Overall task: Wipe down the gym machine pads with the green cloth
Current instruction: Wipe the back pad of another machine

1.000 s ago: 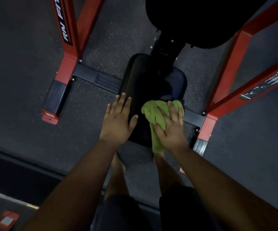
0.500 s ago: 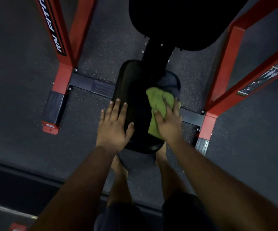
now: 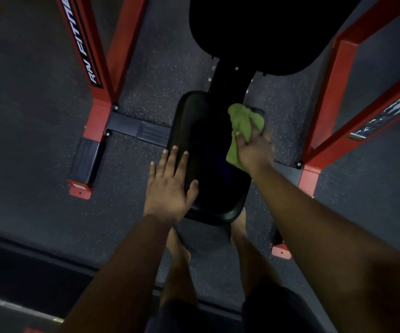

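The right hand [image 3: 254,150] reaches in from the lower right of the frame on a straight forearm and presses the green cloth [image 3: 241,131] against the right edge of the black seat pad [image 3: 208,145], just right of the frame's centre. Its fingers are blurred, so the grip is hard to read, but they seem to be bunched over the crumpled cloth, which spills out above and to the left of the knuckles. The left hand [image 3: 170,183] comes up from the lower left with the wrist straight; it lies flat on the pad's left edge, fingers spread apart and pointing toward the top of the frame, thumb angled out onto the pad's surface, holding nothing.

A larger black back pad [image 3: 254,32] fills the upper middle of the frame. The pads sit between the red frame posts [image 3: 103,68] of the machine, which stands on a dark speckled floor [image 3: 26,128]. On the post in the upper left, white letters on a black strip read "RAV FITNE", the rest cut off by the frame's top edge. A label [image 3: 383,116] on the red bar at the right carries small print and figures too blurred to read.
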